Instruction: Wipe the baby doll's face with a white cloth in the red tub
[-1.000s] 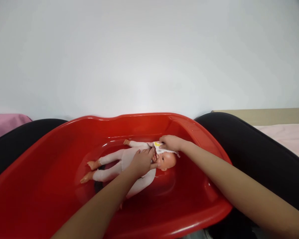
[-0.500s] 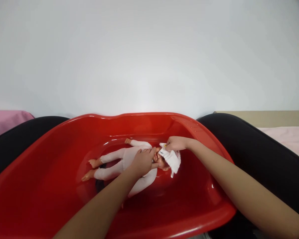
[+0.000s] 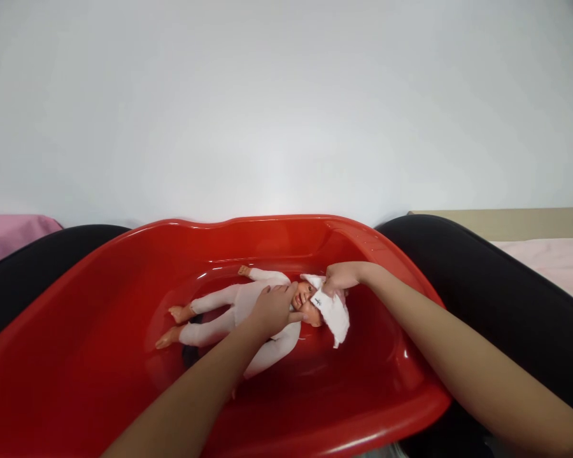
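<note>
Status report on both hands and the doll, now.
Left hand flat on doll chest, steadying. Right hand pinching white cloth at doll's head. Doll lying in red tub. Nothing in the way.

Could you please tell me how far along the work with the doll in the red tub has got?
Done: the baby doll in a pale pink suit lies on its back inside the red plastic tub. In hand: the left hand rests on its chest and chin, while the right hand presses a small white cloth to its head. Left: body and legs show no cloth contact.
</note>
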The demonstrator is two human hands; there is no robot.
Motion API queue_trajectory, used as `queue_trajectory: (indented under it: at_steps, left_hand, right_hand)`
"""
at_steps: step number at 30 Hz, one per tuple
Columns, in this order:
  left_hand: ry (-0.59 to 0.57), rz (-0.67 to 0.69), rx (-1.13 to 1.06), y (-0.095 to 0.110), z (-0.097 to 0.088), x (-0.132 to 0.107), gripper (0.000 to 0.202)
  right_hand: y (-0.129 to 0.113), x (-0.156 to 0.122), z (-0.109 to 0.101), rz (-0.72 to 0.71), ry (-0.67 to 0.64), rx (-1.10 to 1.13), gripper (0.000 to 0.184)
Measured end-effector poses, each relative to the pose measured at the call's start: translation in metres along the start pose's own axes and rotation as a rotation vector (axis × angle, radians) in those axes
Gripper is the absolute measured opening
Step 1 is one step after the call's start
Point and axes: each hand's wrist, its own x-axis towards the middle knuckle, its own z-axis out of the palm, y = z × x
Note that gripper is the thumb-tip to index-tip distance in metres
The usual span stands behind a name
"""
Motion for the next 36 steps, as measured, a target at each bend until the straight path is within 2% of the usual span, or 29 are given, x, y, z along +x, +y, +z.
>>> queue_trajectory:
  at_steps: [5,7,10,12,14,17,20,22,28,32,36]
  left_hand:
    - [0.003,-0.006,-0.034,0.000,-0.001,0.000,0.050]
    - [0.013,-0.016,-0.027,0.000,-0.002,-0.001,0.046]
    - [-0.005,-0.029,-0.004,0.001,-0.003,-0.001,0.044]
    - [-0.016,-0.024,0.011,0.002,-0.005,-0.001,0.048]
    - [-0.026,-0.022,0.014,0.003,-0.007,-0.001,0.052]
    - [-0.031,-0.031,-0.005,0.003,-0.008,-0.001,0.045]
    - [-0.031,-0.039,-0.041,0.002,-0.008,-0.001,0.039]
    - [-0.035,-0.043,-0.064,0.001,-0.007,0.000,0.039]
    - [-0.037,-0.038,-0.097,0.000,-0.005,0.001,0.051]
    - [-0.042,-0.039,-0.094,-0.002,-0.004,0.000,0.051]
    - [-0.035,-0.051,-0.083,-0.002,-0.001,0.001,0.052]
  right_hand:
    - [-0.002,0.004,0.003,0.034,-0.329,0.073,0.030]
    - [0.001,0.006,0.002,0.044,-0.322,0.090,0.030]
    - [0.007,0.010,0.000,0.046,-0.167,0.092,0.026]
    - [0.010,0.011,0.000,0.051,-0.116,0.083,0.026]
    - [0.010,0.012,0.002,0.053,-0.151,0.080,0.027]
    - [0.008,0.016,0.005,0.067,-0.336,0.063,0.028]
    - [0.006,0.023,0.010,0.078,-0.506,0.033,0.042]
    - [0.004,0.027,0.013,0.059,-0.554,0.041,0.054]
    - [-0.003,0.027,0.023,0.000,-0.569,0.102,0.082]
    - [-0.006,0.023,0.025,-0.009,-0.537,0.127,0.086]
    - [-0.007,0.019,0.025,-0.082,-0.541,0.132,0.080]
